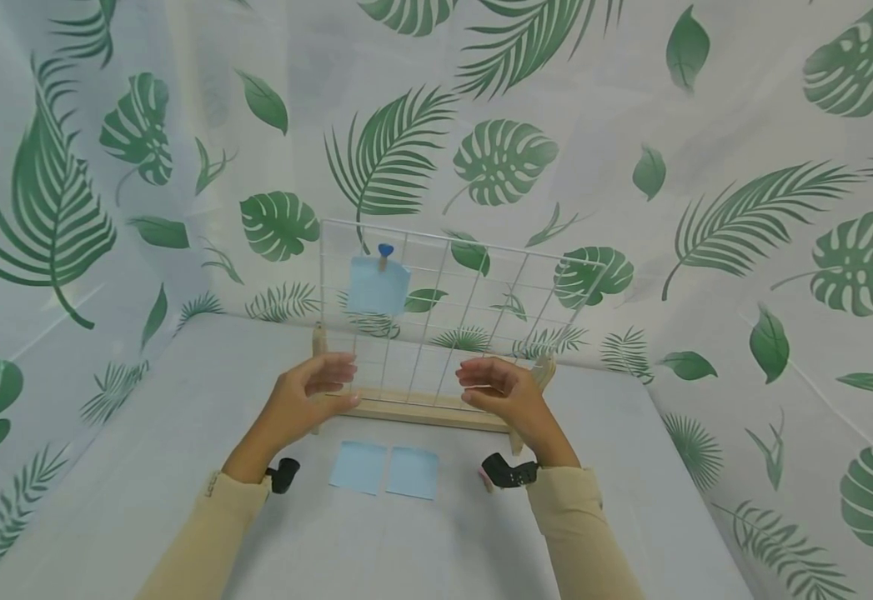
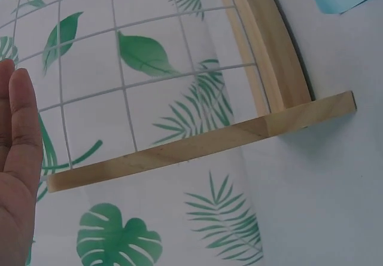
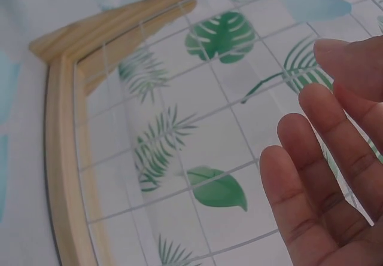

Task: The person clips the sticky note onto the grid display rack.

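Just in front of the wire grid (image 1: 432, 321), the head view showed the left hand (image 1: 303, 396) by its left half and the right hand (image 1: 513, 393) by its right, neither plainly nearer; the grid lay beyond the fingertips, long axis running crosswise. Both hands held nothing, thumbs apart from relaxed fingers. From the left wrist, nearly straight fingers stood beside the grid, its wooden foot (image 2: 191, 145) nearby. From the right wrist, slightly bent fingers overlapped the grid's wires; contact could not be told.

Head view high, forward-down; wrist views nearer; wire grid (image 1: 432, 321) in all.
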The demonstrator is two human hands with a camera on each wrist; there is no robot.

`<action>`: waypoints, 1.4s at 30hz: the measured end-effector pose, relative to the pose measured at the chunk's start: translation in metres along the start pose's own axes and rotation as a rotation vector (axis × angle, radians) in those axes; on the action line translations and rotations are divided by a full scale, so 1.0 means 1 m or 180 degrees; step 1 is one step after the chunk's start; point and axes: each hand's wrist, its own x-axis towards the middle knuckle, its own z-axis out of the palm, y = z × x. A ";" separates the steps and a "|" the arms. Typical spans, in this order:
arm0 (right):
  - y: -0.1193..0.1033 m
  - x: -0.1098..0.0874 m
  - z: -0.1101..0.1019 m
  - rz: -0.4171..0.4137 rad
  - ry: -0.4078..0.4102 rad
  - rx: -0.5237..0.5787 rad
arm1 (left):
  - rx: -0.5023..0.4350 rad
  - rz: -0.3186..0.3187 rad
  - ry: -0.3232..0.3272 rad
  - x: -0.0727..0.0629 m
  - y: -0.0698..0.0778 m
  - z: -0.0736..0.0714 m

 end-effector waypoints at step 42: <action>0.045 -0.025 -0.006 0.0268 0.0147 -0.0023 | -0.0182 0.0025 0.0099 -0.022 -0.044 0.020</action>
